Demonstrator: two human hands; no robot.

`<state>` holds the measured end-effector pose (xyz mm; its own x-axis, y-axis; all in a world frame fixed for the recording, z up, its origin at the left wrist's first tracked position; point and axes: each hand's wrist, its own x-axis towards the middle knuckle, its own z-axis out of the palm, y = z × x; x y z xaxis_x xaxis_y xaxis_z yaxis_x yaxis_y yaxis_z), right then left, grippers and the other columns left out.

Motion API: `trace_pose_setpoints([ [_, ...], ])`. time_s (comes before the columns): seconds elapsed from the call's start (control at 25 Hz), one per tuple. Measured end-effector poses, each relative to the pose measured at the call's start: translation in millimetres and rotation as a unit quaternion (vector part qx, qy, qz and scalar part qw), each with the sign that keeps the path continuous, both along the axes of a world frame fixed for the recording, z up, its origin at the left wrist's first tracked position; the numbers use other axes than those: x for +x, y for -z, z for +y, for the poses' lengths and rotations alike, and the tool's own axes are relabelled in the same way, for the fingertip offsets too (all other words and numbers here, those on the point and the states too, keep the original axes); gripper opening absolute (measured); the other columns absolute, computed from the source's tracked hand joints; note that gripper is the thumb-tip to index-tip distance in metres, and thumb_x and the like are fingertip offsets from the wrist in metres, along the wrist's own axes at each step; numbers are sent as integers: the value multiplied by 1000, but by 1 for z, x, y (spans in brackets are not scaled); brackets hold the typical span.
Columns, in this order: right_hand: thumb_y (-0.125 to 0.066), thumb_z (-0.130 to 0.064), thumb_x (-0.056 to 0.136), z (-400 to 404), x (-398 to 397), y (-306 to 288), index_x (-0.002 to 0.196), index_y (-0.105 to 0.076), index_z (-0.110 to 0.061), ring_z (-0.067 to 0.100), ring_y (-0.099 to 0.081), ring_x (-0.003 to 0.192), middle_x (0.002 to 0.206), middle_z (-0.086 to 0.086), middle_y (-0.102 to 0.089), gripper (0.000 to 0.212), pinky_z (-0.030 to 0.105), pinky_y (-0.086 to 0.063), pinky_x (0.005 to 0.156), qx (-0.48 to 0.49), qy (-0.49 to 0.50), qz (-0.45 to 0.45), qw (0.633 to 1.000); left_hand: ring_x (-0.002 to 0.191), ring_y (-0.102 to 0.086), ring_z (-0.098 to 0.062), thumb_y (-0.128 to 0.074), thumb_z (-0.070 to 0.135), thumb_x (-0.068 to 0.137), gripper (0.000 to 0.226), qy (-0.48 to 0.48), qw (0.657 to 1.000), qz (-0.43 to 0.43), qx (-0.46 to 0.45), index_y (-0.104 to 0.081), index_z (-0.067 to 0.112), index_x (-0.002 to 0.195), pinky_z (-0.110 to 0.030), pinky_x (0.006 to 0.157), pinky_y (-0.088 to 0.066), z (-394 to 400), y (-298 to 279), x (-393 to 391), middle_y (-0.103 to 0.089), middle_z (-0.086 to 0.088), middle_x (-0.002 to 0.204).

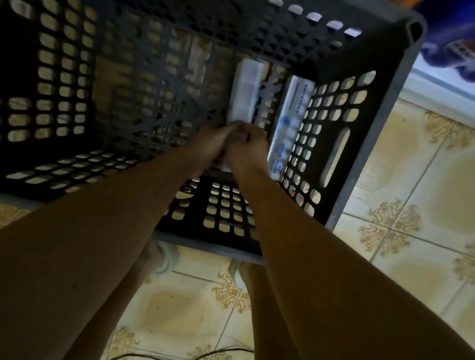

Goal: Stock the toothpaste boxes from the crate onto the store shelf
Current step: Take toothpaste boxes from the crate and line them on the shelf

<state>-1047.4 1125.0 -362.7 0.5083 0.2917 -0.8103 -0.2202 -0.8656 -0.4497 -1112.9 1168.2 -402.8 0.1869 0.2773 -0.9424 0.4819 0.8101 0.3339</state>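
I look straight down into a dark perforated plastic crate (380, 112) on the floor. A white toothpaste box (245, 90) lies lengthwise on the crate's bottom, blurred. My left hand (212, 143) and my right hand (247, 147) meet at its near end, fingers curled round it on either side. A second toothpaste box (288, 124), white with blue print, leans along the crate's right wall, just right of my right hand. No shelf is in view.
The crate's left and middle hold nothing visible. Patterned yellow floor tiles (430, 196) lie to the right and below. A blue package (469, 48) sits at the top right. A dark cable (186, 359) runs across the floor near my feet.
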Motion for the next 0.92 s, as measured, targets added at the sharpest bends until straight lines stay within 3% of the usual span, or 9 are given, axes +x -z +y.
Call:
trace_pose_setpoints([
  [0.12, -44, 1, 91, -1, -11, -12, 116, -64, -7, 27, -64, 101, 114, 14, -67, 34, 38, -56, 87, 60, -64, 50, 995, 97, -71, -24, -61, 61, 84, 54, -64, 997, -19, -28, -63, 26, 124, -34, 67, -57, 1, -3, -20, -73, -5, 111],
  [0.28, -44, 7, 90, -11, 1, -22, 114, -61, -8, 14, -60, 95, 102, -2, -62, 33, 27, -57, 79, 63, -54, 24, 996, 105, -69, -27, -55, 72, 80, 63, -132, 991, -17, 4, -63, 27, 124, -48, 93, -54, 6, -5, -32, -72, -7, 115],
  [0.4, -51, 1, 92, -20, 26, -16, 131, -46, -15, 12, -51, 105, 122, 1, -51, 43, 33, -49, 97, -41, -53, -87, 994, 99, -67, -24, -40, 65, 94, 60, -155, 985, -69, -24, -57, 23, 135, -42, 94, -52, 13, -7, -39, -69, -7, 108],
  [0.52, -58, -1, 89, -31, 27, -2, 147, -27, -7, 24, -40, 134, 147, 14, -37, 66, 37, -38, 112, -106, -179, -148, 967, 85, -66, -20, -37, 61, 97, 58, -133, 986, -93, -32, -59, 18, 130, -37, 83, -51, 15, -10, -49, -69, -3, 95],
  [0.6, -59, -3, 89, -28, 20, 6, 151, -20, -5, 31, -33, 142, 153, 19, -30, 73, 44, -38, 113, -122, -201, -172, 957, 84, -66, -21, -38, 63, 96, 61, -114, 989, -89, -26, -61, 16, 127, -37, 83, -51, 16, -11, -51, -70, -4, 94],
  [0.72, -57, -9, 95, -9, 26, 8, 150, -22, -4, 31, -44, 133, 148, 18, -35, 65, 41, -51, 99, -124, -73, -139, 980, 80, -66, -22, -37, 68, 93, 67, -78, 992, -97, -32, -59, 14, 127, -39, 76, -51, 11, -11, -52, -68, -5, 91],
  [0.76, -57, -13, 96, -5, 32, 10, 146, -29, -4, 29, -50, 125, 144, 16, -41, 58, 35, -56, 84, -124, -17, -102, 987, 76, -65, -21, -35, 67, 94, 65, -71, 992, -101, -30, -59, 14, 124, -36, 70, -52, 8, -12, -51, -67, -4, 88],
  [0.84, -58, -25, 96, -5, 37, 12, 133, -46, -7, 23, -59, 102, 130, 13, -56, 43, 24, -47, 56, -152, 30, -18, 988, 78, -65, -19, -32, 64, 96, 61, -64, 993, -94, -26, -58, 18, 127, -33, 65, -51, 4, -16, -48, -67, -3, 91],
  [0.92, -63, -41, 90, -7, 31, 12, 132, -46, -11, 22, -58, 102, 127, 11, -56, 55, 28, -49, 63, -175, -10, -6, 984, 89, -66, -21, -36, 65, 94, 59, -69, 994, -76, -35, -56, 26, 133, -36, 72, -52, 4, -20, -41, -67, -4, 103],
])
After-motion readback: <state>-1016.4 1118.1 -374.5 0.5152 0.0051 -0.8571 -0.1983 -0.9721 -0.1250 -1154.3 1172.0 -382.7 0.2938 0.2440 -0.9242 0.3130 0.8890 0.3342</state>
